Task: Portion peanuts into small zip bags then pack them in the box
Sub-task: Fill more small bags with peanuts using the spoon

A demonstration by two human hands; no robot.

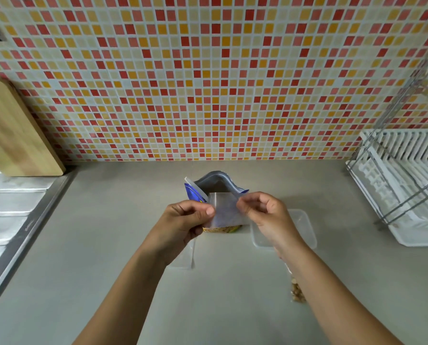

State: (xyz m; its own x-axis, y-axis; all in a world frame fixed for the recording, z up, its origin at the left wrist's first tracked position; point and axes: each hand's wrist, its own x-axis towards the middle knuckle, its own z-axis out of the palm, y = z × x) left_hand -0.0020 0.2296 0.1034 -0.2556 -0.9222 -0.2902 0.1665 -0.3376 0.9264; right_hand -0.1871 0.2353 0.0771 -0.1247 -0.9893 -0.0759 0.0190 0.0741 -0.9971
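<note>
We've got a smooth matt counter [108, 245], a glossy tile wall [208, 83] and a wooden board [11, 135]. Our zip bag [225, 210] is thin clear plastic, the sink [6, 210] brushed metal.

Both hands [185, 220] [265, 212] on seemingly empty zip bag [225, 210]

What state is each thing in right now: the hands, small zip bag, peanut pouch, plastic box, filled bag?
Left hand: pinching the small zip bag's left edge.
Right hand: pinching its right edge.
Small zip bag: held up, looks empty.
Peanut pouch: upright, top open.
Plastic box: on the counter, lid off, appears empty.
Filled bag: lying on the counter, peanuts inside, partly hidden by the right forearm.
</note>
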